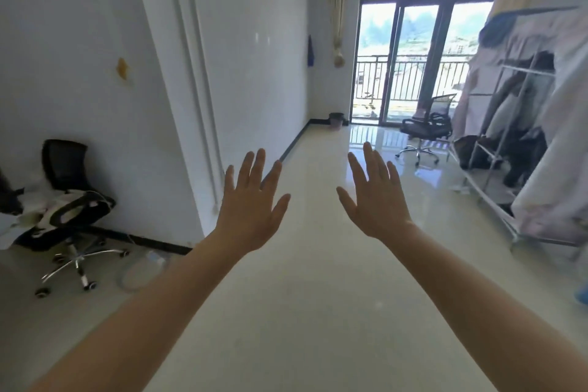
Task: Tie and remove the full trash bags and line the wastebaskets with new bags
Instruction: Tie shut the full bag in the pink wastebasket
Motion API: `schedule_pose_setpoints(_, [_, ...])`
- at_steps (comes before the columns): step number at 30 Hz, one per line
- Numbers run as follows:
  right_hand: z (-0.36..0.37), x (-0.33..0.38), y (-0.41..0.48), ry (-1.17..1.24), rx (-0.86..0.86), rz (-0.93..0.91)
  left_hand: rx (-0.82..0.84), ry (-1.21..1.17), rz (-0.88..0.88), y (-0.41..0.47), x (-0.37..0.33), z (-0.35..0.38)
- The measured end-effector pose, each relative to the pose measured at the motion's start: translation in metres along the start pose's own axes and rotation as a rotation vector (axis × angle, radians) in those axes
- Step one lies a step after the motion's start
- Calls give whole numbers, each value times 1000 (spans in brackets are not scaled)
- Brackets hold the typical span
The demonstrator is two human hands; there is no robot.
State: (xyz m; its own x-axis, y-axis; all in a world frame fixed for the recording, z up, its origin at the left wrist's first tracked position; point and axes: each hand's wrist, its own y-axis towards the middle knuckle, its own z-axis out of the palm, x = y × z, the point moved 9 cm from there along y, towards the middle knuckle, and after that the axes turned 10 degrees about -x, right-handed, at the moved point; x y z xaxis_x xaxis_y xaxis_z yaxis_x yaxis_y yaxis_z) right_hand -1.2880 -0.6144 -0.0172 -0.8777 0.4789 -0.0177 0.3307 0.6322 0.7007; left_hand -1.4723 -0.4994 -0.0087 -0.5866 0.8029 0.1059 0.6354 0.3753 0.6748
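This is a bright room with a shiny pale floor (311, 264) and white walls. Close to the camera, two bare arms reach out in front. The left hand (251, 200) and the right hand (375, 197) are held up side by side, a little apart. The fingers (259, 165) on both are spread wide and flat, and they hold nothing.

To the left, a black chair (68, 200) with things piled on it stands by the wall. To the right is a clothes rack (521, 124) under a pink cover. Farther back, another black chair (426, 127) sits near the glass door (410, 54).

Far away, in the corner by that door, a small pink bin (335, 121) stands on the floor. It has a dark bag in it, but it is too small to tell if it is full.

I think the job is only starting. No bag is tied yet. The next move is to walk across the room to the bin, bend down, and gather the top of the bag.
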Motion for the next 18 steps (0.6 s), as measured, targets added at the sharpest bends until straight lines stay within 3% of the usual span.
schedule_pose_setpoints(5, [106,-66,54,-48,69,116,-48,-13,67,93,5,95])
schedule_pose_setpoints(10, [214,-114,148,-113,125,91,-62,-59,38,202,26,200])
schedule_pose_setpoints(18, [315,-243,291,-173,-9,115,-84,-202,42,408,-8,352])
